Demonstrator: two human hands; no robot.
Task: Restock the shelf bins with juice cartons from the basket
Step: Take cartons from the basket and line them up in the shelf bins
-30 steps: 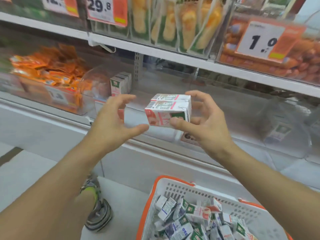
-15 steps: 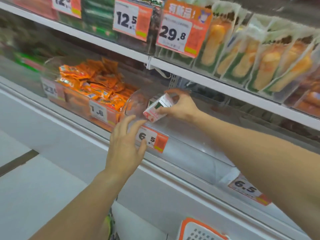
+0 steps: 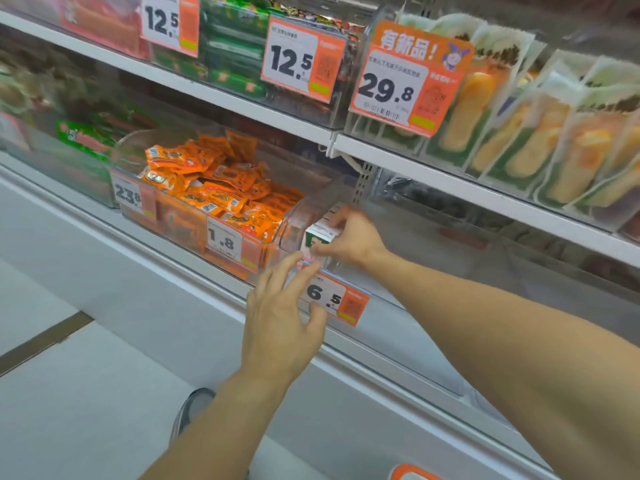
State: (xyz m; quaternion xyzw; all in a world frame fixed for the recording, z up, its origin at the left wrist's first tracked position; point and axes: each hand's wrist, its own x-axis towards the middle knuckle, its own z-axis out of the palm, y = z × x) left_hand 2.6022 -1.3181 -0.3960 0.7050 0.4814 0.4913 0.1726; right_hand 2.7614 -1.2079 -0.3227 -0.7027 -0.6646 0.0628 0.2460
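- Juice cartons (image 3: 320,237), seen from the head view, sit inside a clear shelf bin (image 3: 313,211) on the lower shelf, at its left end, just behind the bin's front wall; the visible face is white and green.
- The right hand (image 3: 351,239) reaches into that bin, its grip grasping the cartons with fingers over the top and thumb on the front face.
- The left hand (image 3: 282,327) is in front of the bin, its grip released, fingers spread; its fingertips lie against the front wall by a 6.5 price tag (image 3: 334,299).
- Just to the left stands another clear bin (image 3: 166,216) heaped with orange snack packets (image 3: 221,188), carrying tags reading 23.8 and 1.8.
- The upper shelf (image 3: 450,183) holds green packs and clear pouches of yellow food, with tags 12.5 and 29.8.
- An orange basket rim (image 3: 414,472) shows at the bottom edge, and a shoe (image 3: 190,410) on the pale floor.
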